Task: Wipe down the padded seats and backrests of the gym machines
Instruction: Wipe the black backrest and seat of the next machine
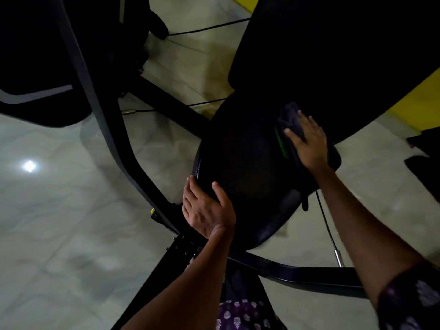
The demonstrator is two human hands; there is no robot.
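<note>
Seat pad [247, 167] black, on machine frame [114, 129] below backrest [333, 55]; looks firm, slick vinyl. Right hand [309, 144] presses dark cloth [291, 117] flat at seat's rear, fingers straight. Left hand [207, 208] braces front-left edge, fingers relaxed. Cloth soft, bunches; needs palm pressure.

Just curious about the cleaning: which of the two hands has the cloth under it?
The right hand: it presses the dark cloth flat on the seat pad. The left hand only rests on the pad's near edge.
</note>
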